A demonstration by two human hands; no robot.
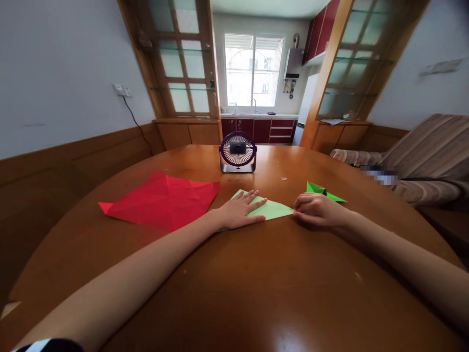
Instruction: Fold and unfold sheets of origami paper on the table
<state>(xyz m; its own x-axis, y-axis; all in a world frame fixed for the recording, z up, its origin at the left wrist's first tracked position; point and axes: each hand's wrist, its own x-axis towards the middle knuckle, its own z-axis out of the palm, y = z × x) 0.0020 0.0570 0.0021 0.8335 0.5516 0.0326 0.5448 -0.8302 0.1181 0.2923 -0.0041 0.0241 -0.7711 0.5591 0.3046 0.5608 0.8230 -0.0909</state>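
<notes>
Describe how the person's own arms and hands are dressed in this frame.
Both forearms are bare to the wrist, and the left hand and right hand wear no gloves, rings or watch that I can see. At the lower left edge, a dark sleeve with a white stripe shows on the left arm.

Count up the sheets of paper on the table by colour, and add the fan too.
Red paper: 1, the creased sheet lying left of the left hand
Light green paper: 1, the sheet under the left hand, with the right hand at its tip
Bright green paper: 1, the folded piece
Fan: 1, the purple fan
Total: 4
</notes>
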